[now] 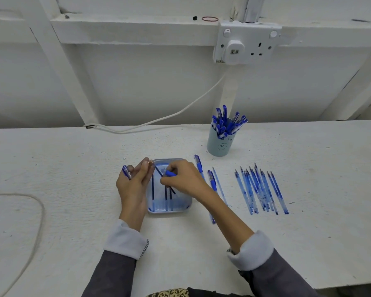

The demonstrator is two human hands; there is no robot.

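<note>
Ink refill (158, 170), thin and dark, is pinched at its far tip by the left hand (133, 185), which also grips a blue pen barrel (126, 172). The right hand (180, 179) curls round a blue cap (170, 173). The refill hangs over the tray (169, 211), slanting from far left to near right. A loose pinch could drop it among the other refills (153, 189).

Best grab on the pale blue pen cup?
Wrap the cup round its bare lower wall, coming in level from the side. It stands upright and round, and the pens fan out of its mouth, blocking any approach from above.
</note>
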